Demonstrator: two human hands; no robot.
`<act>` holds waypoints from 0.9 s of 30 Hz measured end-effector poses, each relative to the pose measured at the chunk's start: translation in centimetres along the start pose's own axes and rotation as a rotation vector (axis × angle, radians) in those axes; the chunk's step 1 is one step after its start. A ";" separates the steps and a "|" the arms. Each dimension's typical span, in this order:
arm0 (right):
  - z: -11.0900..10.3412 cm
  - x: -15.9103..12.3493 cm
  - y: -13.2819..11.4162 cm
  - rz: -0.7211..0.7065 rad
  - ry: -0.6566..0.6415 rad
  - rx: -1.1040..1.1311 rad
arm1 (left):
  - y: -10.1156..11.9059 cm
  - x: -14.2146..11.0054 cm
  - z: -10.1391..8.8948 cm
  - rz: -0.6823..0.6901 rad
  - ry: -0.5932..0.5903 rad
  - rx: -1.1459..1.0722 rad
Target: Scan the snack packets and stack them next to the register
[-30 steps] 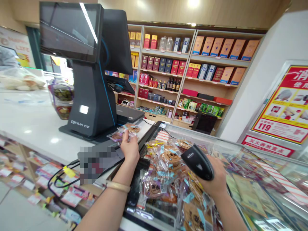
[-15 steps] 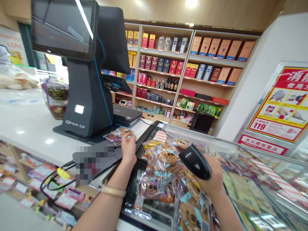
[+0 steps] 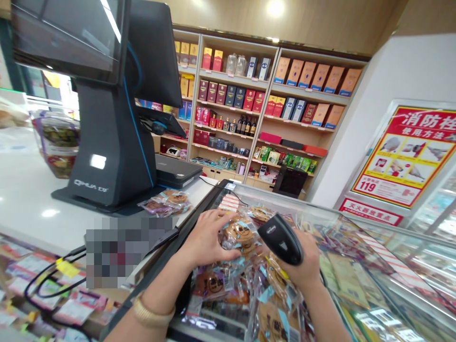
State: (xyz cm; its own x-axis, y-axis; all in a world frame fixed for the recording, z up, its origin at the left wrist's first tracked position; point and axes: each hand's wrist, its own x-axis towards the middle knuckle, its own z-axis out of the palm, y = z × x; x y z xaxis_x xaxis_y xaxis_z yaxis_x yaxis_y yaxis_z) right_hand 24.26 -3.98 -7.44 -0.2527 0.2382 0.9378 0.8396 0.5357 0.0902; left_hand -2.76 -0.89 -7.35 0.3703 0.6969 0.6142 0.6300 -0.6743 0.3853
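A black handheld barcode scanner is in my right hand, its head tilted up and to the left over the pile. My left hand reaches over the clear-wrapped snack packets, thumb and fingers spread apart around one of them. Whether the fingertips touch that packet is hard to tell. More packets lie heaped on the glass counter below both hands. A few similar packets rest on the white counter beside the foot of the till.
The dark two-screen till stands on the white counter at left, with a wrapped jar behind it. Black cables hang off the front edge. Shelves of boxes line the back; a red notice is on the right.
My left hand has left the packets beside the till and moved right and down over the pile, its fingers spreading. The scanner stays in my right hand. The view has turned slightly right.
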 end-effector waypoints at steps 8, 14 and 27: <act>0.0 -0.7 0.6 0.025 0.016 0.031 | 0.1 0.0 -0.5 0.050 0.200 -0.177; -0.2 0.0 0.3 0.000 0.003 0.048 | 0.4 0.0 -0.4 0.039 0.426 -0.044; -0.2 0.1 0.1 0.004 -0.097 0.059 | 0.6 0.1 0.0 0.056 0.427 0.007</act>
State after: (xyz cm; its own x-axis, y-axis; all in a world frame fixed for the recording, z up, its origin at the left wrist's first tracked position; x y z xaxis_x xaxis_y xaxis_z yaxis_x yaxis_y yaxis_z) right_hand 24.37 -4.06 -7.33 -0.2970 0.3167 0.9008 0.8118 0.5805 0.0636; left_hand -2.35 -1.22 -7.12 0.0890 0.4945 0.8646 0.6223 -0.7054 0.3394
